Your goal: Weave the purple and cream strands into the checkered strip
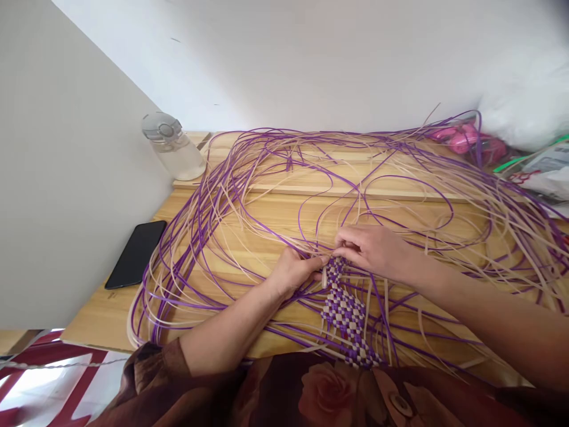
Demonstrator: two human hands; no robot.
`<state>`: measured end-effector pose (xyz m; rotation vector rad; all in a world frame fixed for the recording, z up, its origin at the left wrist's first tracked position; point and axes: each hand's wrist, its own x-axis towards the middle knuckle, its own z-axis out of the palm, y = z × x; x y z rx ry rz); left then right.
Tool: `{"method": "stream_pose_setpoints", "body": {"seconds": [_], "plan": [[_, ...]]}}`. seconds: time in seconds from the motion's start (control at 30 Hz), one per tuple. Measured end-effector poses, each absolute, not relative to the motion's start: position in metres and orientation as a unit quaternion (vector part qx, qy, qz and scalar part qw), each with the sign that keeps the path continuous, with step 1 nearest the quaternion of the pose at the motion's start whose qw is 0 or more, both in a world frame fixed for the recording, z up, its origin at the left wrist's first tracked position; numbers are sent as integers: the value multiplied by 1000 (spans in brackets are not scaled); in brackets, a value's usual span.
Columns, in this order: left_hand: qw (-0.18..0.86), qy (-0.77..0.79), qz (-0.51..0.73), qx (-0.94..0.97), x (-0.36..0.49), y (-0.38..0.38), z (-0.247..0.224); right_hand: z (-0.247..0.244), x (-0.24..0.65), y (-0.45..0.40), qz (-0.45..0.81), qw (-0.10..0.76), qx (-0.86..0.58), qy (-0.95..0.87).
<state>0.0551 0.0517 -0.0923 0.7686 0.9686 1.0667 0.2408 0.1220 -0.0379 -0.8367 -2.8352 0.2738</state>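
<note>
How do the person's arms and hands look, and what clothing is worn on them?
Both forearms are bare, and the left hand and right hand show no gloves, rings or watch. The sleeves end at about the elbow; the dark brown floral garment has rose prints and a round button.

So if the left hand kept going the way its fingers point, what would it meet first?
The left hand points right, toward the right hand. It would almost at once meet the right hand's fingertips at the top of the woven strip; they look nearly touching.
</note>
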Motion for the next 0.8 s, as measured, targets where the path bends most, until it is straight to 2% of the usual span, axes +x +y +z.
{"method": "stream_pose_setpoints", "body": {"seconds": [0.17,0.33,0.53,0.67,0.8], "plan": [[687,440,465,343,55,53,-91,-27,251,158,-23,40,-254,-966],[669,497,445,328,53,56,-90,-16,277,228,-59,23,-395,-916],[687,457,449,343,53,55,-91,-6,248,205,51,72,-373,-924],[684,431,463,364,52,54,-93,-3,217,168,165,20,-346,-923],[694,417,462,362,53,53,-92,-13,203,164,170,4,-354,-920]]}}
